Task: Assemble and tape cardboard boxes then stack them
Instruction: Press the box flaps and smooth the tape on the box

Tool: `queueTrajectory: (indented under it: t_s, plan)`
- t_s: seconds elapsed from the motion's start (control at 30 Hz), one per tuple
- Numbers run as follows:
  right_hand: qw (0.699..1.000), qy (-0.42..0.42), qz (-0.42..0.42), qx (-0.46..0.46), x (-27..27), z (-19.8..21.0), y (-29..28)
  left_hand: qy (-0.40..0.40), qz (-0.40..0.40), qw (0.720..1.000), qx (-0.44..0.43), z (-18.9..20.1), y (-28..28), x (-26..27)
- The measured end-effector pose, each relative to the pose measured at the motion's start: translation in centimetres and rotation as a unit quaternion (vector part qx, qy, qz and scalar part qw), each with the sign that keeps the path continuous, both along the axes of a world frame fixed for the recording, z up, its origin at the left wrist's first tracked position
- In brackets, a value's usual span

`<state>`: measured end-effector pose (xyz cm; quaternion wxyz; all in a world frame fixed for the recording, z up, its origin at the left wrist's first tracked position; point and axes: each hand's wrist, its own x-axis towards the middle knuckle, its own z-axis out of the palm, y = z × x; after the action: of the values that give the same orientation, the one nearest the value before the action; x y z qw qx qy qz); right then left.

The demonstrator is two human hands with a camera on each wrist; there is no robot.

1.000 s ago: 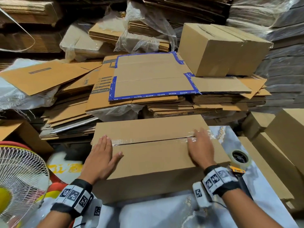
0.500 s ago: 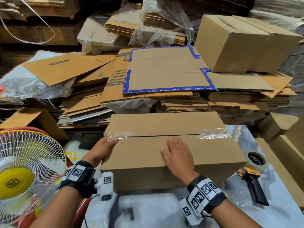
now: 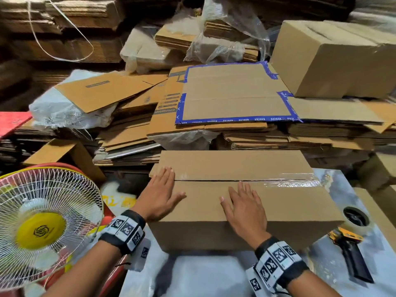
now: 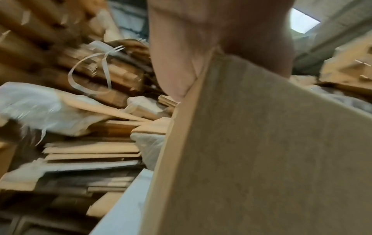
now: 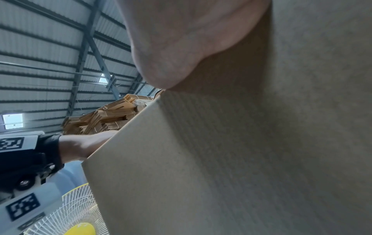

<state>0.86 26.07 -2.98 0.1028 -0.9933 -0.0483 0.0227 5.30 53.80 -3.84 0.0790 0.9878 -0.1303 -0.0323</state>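
The cardboard box (image 3: pixel 278 206) sat on the desk (image 3: pixel 203 275), under both palms. The left hand (image 3: pixel 159 195) lay flat at its left end, fingers (image 3: pixel 168 174) straight, together, reaching the clear tape (image 3: pixel 300 179). The right hand (image 3: pixel 244 207) pressed flat nearby, fingers (image 3: pixel 242 188) slightly apart. The tape dispenser (image 3: pixel 351 239) lay right of them.

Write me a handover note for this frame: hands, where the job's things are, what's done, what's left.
Left hand: flat on the box at its left end, fingertips at the seam. Holds nothing.
Right hand: flat on the near flap, mid-box. Holds nothing.
Box sits on the table. Clear tape runs along the top seam. Tape gun lies on the table, right of the box.
Done: flaps closed, top seam taped.
Left: stack this box, perhaps with the finished boxes at back right; then assemble more from the flat cardboard behind.
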Motion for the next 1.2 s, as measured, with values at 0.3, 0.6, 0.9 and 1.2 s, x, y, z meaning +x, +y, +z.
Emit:
queueTrajectory:
  t_s: [0.3,0.6,0.9,1.2]
  plan:
    - [1.000,-0.018,-0.001,-0.005,0.2,-0.6,-0.1,0.038,0.208,0.915,-0.344,-0.1,-0.1,0.5]
    - [0.999,-0.017,0.026,0.009,0.8,0.1,-1.1,0.082,0.224,0.763,-0.600,-1.7,-0.5,-2.6]
    - [0.994,-0.069,-0.079,0.039,3.0,-0.5,-7.0,0.065,0.297,0.760,-0.575,-2.1,-4.8,-7.7]
    - [0.984,-0.050,-0.049,0.162,-2.3,-2.1,-2.1,-0.033,0.279,0.826,-0.489,-0.6,-0.6,3.1]
